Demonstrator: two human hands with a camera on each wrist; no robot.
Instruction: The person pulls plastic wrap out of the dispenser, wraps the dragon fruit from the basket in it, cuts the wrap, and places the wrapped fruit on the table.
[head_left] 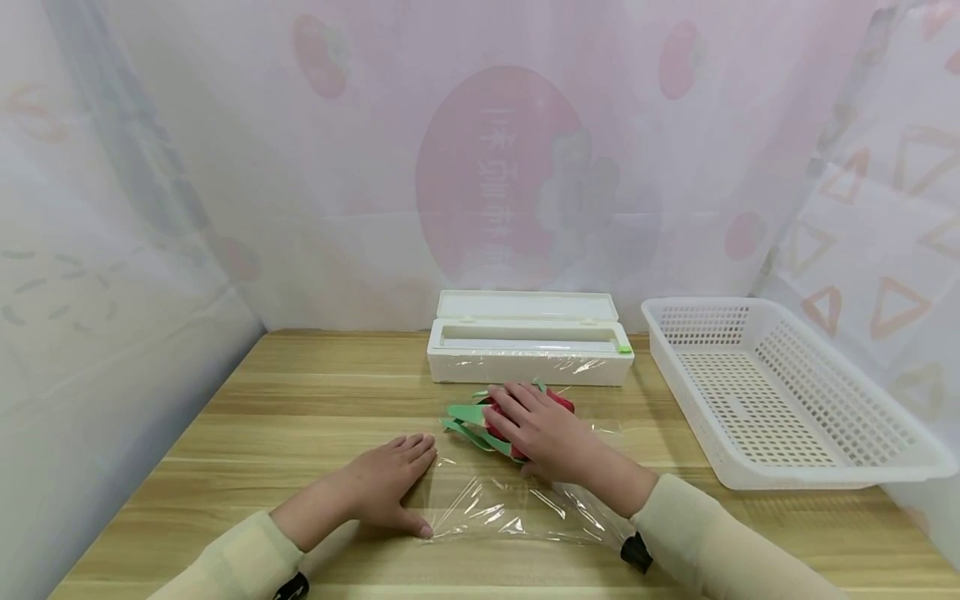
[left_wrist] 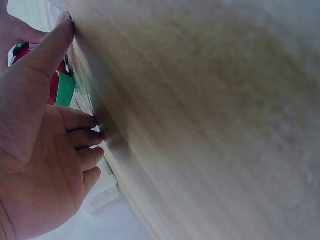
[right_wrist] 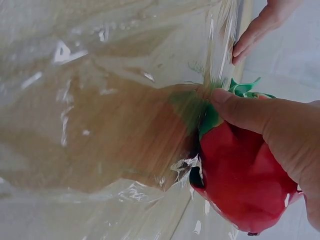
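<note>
A red dragon fruit (right_wrist: 245, 175) with green leafy scales lies on a sheet of clear cling film (head_left: 495, 508) spread over the table. My right hand (head_left: 543, 433) grips the fruit from above, fingers over its top and thumb at its near side; the palm side shows in the right wrist view. Flat at the film's left edge rests my left hand (head_left: 390, 483), thumb spread toward the near corner and fingers pointing away from me. In the left wrist view its fingertips (left_wrist: 90, 135) meet the tabletop, with the fruit's green scale (left_wrist: 65, 90) behind.
Behind the fruit stands a white cling film dispenser box (head_left: 528, 367), its lid (head_left: 525, 304) raised and a green slider (head_left: 624, 349) at its right end. The film reaches toward its front. A white perforated plastic basket (head_left: 693, 400) sits at the right. Printed curtains surround the wooden table (head_left: 300, 400).
</note>
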